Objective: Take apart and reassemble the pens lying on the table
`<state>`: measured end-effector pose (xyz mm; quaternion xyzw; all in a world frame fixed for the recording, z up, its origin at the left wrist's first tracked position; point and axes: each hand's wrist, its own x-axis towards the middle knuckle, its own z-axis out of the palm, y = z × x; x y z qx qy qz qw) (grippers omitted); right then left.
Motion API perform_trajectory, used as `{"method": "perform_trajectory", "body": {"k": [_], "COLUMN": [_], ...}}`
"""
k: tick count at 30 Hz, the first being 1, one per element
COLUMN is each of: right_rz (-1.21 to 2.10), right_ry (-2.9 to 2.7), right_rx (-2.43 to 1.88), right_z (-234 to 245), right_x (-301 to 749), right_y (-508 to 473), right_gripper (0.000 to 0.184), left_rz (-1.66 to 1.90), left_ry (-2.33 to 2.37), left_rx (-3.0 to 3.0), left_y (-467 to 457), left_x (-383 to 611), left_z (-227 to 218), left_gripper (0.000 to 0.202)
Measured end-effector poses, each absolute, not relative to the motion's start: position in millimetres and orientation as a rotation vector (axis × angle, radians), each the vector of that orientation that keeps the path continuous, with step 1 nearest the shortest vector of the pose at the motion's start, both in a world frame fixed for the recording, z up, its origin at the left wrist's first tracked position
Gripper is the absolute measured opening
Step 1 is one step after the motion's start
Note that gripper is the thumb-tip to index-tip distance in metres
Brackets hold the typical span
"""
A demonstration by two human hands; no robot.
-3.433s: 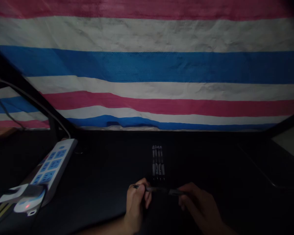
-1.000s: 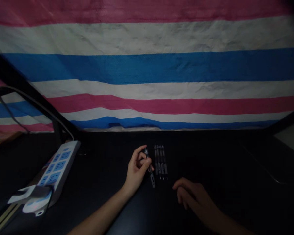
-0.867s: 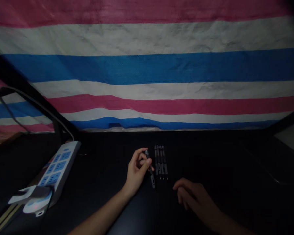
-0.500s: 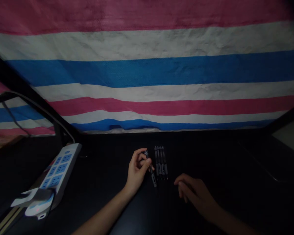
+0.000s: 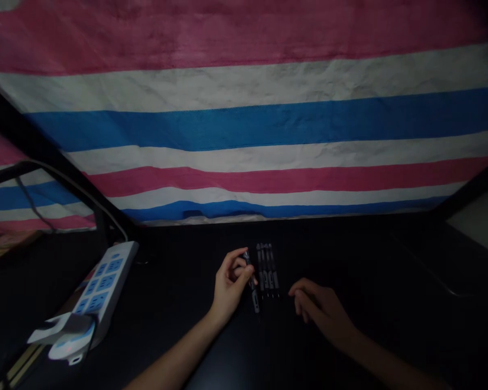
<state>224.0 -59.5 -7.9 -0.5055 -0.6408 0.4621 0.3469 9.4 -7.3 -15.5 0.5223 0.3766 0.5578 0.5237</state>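
Observation:
My left hand [image 5: 231, 284] is closed on a dark pen [image 5: 255, 299] with a grey grip. The thumb presses its barrel and a fingertip touches its upper end, while the grip end points down toward the desk. Just to the right, several similar pens [image 5: 267, 271] lie side by side in a neat row, their tips toward me. My right hand [image 5: 319, 306] rests to the right of the row, apart from the pens. Its fingers are loosely bent and nothing shows in them.
A white power strip [image 5: 120, 271] with blue sockets stands at the left, with a white plug or adapter [image 5: 59, 327] at its near end. Behind the black desk [image 5: 211, 357] hangs a striped sheet [image 5: 268, 124]. Dark frame bars slant along both sides.
The view has shifted slightly. My left hand keeps the pen in nearly the same pose beside the row, and my right hand has hardly moved.

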Motion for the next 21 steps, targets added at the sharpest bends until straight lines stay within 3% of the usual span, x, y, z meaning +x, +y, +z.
{"method": "perform_trajectory", "body": {"k": [7, 21], "right_rz": [1.172, 1.164], "right_ry": [-1.650, -1.542], "right_rx": [-1.319, -1.327], "right_z": [-9.2, -6.5], "right_x": [221.9, 223.3], "right_y": [-60.2, -57.8], "right_gripper": [0.028, 0.029], "left_rz": [1.334, 1.381], "left_ry": [0.948, 1.012], "left_rx": [1.234, 1.248], "left_y": [-7.5, -7.4], "left_x": [10.0, 9.6], "left_z": [-14.5, -12.3], "left_gripper": [0.044, 0.035]}}
